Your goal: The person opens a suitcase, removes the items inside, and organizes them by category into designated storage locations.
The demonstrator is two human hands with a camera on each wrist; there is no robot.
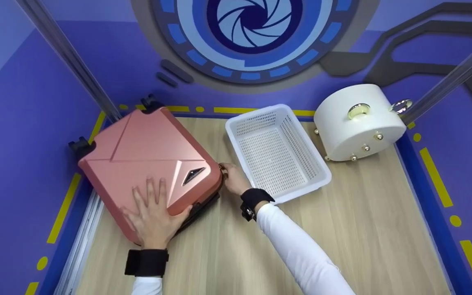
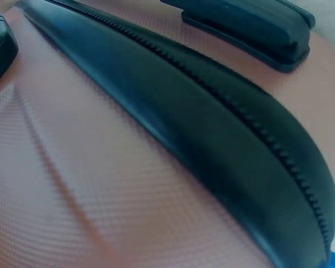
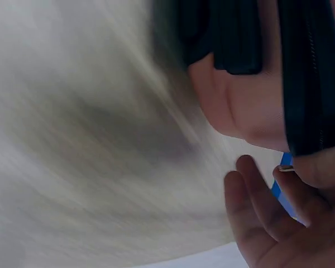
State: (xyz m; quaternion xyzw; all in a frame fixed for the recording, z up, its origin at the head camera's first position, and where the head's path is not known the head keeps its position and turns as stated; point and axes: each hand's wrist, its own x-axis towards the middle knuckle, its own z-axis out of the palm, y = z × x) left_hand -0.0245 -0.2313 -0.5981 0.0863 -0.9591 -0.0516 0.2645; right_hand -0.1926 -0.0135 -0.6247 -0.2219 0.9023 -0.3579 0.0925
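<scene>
A pink hard-shell suitcase point(image 1: 150, 143) lies flat at the left, its black wheels point(image 1: 79, 148) toward the back left. My left hand point(image 1: 152, 217) rests on its top with the fingers spread, the thumb over the near edge. At the suitcase's right corner my right hand point(image 1: 236, 179) pinches a small metal zipper pull point(image 3: 286, 168) between thumb and index finger; the other fingers stay loose. A black zipper band point(image 2: 173, 106) runs along the suitcase's side, with a black handle point(image 2: 251, 33) beside it in the left wrist view.
Right of the suitcase stands a white perforated plastic basket point(image 1: 322, 179), close to my right hand. Further right is a white drum-shaped case point(image 1: 350, 127) with gold rings and small gold feet. Blue-purple walls point(image 1: 23, 135) enclose the wooden surface point(image 1: 363, 229) at the back and sides.
</scene>
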